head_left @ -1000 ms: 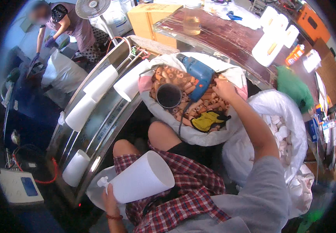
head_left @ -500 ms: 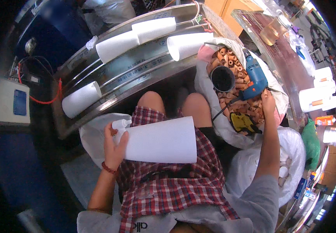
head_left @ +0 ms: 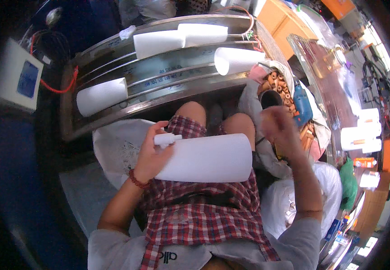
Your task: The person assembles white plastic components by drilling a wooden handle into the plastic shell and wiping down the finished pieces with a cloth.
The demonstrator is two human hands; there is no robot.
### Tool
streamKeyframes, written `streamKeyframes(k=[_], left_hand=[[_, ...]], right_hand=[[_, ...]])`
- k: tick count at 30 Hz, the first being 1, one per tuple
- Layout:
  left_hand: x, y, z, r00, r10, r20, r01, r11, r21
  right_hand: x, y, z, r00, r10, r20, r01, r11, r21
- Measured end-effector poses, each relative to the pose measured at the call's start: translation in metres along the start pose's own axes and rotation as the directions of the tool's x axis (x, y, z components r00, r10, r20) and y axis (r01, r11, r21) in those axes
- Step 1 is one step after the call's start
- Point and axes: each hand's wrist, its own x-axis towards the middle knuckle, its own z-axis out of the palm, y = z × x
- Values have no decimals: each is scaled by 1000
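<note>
Across my lap lies a large white tapered roll (head_left: 208,157). My left hand (head_left: 152,155) is closed round its narrow left end. The same fingers hold a small white nozzled piece (head_left: 167,139), like a little bottle, beside that end. My right hand (head_left: 279,128) is raised over the near side of an open sack (head_left: 250,102) of short brown tubes (head_left: 309,135); motion smears its fingers, so what they hold cannot be made out. A blue power drill (head_left: 301,105) lies on the tubes, apart from that hand. Beside it a dark cup (head_left: 270,99) is partly hidden by the hand.
Ahead stands a metal trough (head_left: 159,90) with rods carrying several white rolls (head_left: 102,96). A control box (head_left: 21,76) is at the left. A white bag (head_left: 125,144) sits left of my knees, another white bag (head_left: 278,202) at my right. Farther right is a cluttered table (head_left: 321,67).
My right hand has let go of the drill and moved left toward my lap. The drill stays on the tubes. My left hand still holds the roll; the whole view has shifted.
</note>
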Motion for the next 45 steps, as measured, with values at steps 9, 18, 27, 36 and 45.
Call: streamKeyframes(k=[9, 18, 27, 36, 45], left_hand=[[-7, 8, -4, 990, 140, 22, -140, 990, 0], [-14, -8, -2, 979, 201, 43, -202, 979, 32], [-25, -9, -2, 899, 420, 126, -438, 875, 207], [-29, -26, 13, 973, 223, -54, -222, 975, 14], [-37, -31, 12, 912, 409, -41, -407, 912, 49]], right_hand=[[26, -63, 112, 746, -429, 509, 611, 744, -269], [28, -54, 123, 579, -565, 587, 811, 473, -345], [34, -67, 119, 550, -160, 820, 203, 978, 54], [19, -63, 118, 505, -456, 733, 851, 121, -512], [40, -74, 124, 535, -171, 828, 387, 920, -59]])
